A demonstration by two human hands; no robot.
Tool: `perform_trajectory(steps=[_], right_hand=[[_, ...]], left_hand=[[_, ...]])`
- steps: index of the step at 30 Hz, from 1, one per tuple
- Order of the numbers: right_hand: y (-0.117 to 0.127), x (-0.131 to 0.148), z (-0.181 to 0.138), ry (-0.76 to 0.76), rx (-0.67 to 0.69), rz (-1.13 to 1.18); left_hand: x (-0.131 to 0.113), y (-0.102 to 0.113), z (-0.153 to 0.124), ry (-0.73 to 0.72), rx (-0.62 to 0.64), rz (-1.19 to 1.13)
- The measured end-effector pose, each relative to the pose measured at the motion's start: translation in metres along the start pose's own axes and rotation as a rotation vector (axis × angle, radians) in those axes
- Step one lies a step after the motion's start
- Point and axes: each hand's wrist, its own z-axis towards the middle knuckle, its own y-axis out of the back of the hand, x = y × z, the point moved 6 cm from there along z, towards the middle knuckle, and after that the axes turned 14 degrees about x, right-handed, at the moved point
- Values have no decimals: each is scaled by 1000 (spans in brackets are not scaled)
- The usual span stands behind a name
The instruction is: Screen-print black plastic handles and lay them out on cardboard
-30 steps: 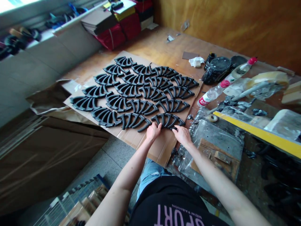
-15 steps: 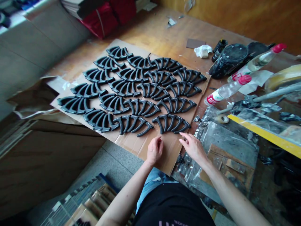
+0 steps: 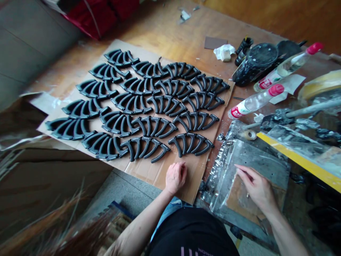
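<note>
- Two hands, both empty: the left hand point(image 3: 176, 176) rests loosely curled on the cardboard point(image 3: 149, 170). The right hand point(image 3: 257, 186) lies with fingers stretched flat on a plastic-covered board point(image 3: 255, 160).
- Black curved parts point(image 3: 191, 144) lie just beyond the left fingers without touching them, and more fill the cardboard in rows.
- Farther right, two red-capped bottles point(image 3: 255, 101) lie on their sides with clear liquid inside. Behind them sits a black tub point(image 3: 254, 64), its contents hidden.

Black curved pcs point(image 3: 190, 144) fanned flat on cardboard point(image 3: 145, 171).
</note>
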Motion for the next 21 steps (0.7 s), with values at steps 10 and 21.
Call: perform_trajectory(steps=[10, 21], right_hand=[[0, -40, -33, -139, -26, 66], [-77, 44, 34, -4, 226, 236]], left_hand=[[-4, 0, 2, -14, 7, 60], [-1, -1, 0, 2, 37, 24]])
